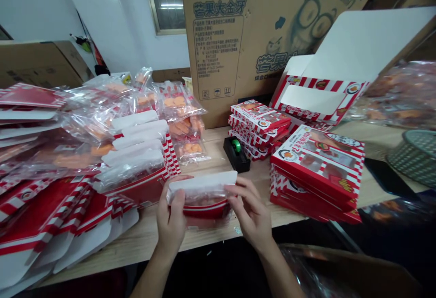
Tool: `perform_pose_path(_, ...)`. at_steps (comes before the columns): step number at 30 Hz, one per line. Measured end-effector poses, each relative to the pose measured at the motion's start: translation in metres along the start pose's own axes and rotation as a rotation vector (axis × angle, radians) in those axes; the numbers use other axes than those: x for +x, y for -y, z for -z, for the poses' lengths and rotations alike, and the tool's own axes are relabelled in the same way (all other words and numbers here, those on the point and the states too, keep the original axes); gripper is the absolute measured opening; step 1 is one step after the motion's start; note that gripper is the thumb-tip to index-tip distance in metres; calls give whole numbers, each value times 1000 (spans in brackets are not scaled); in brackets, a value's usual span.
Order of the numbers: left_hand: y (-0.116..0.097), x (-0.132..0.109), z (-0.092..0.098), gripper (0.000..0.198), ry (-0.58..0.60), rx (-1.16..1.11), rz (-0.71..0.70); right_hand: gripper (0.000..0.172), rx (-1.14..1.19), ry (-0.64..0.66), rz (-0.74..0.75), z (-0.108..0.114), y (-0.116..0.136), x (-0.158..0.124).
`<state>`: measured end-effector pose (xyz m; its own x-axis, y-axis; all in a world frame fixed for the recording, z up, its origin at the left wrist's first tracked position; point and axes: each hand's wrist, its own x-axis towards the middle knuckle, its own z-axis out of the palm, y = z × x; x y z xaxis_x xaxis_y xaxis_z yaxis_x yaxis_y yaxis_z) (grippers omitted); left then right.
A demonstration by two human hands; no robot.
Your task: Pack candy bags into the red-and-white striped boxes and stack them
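Observation:
Both my hands hold a small red-and-white striped carton [203, 209] above the wooden table [143, 239]. Its white flap, wrapped in clear plastic, faces up. My left hand [172, 218] grips the carton's left end, and my right hand [248, 209] pinches the right end of the flap. Just beyond them, a row of similar cartons with plastic-wrapped white flaps [136, 152] stands on edge. Clear bags of orange sweets [185, 130] lie behind that row. A black tape dispenser with a green roll [236, 152] sits beyond my right hand.
Stacks of red-and-white boxes with windows [316, 171] stand to the right. Flat carton blanks [44, 225] are piled at the left. A large printed cardboard shipping box [245, 30] rises behind the table, and a green woven basket [415, 157] sits at the far right.

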<state>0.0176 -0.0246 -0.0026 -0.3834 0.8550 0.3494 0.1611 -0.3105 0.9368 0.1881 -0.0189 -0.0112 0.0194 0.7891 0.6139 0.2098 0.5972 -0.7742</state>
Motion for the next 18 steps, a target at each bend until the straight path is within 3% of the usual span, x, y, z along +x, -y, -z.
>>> perform_pose_path(3, -10, -1, -4, 19, -31, 56, -100, 16, 22, 42, -8, 3, 8, 0)
perform_pose_path(5, -8, -3, 1, 22, 24, -10, -83, 15, 94, 30, -59, 2, 12, 0)
perform_pose_path(6, -6, -3, 6, 27, 84, -87, -43, 15, 150, 19, -98, 1, 12, 0)
perform_pose_path(9, 0, 2, 25, 45, 406, -380, 87, 41, 319, 68, -232, 1, 13, 2)
perform_pose_path(12, 0, 13, 36, 34, 697, -452, 111, 24, 430, 161, -273, 2, 12, 7)
perform_pose_path(15, -4, 22, 35, 23, 790, -382, 93, 6, 507, 160, -249, 1, 14, 13)
perform_pose_path(18, -8, 25, 32, 18, 774, -393, 36, 18, 444, 174, -285, -1, 22, 19)
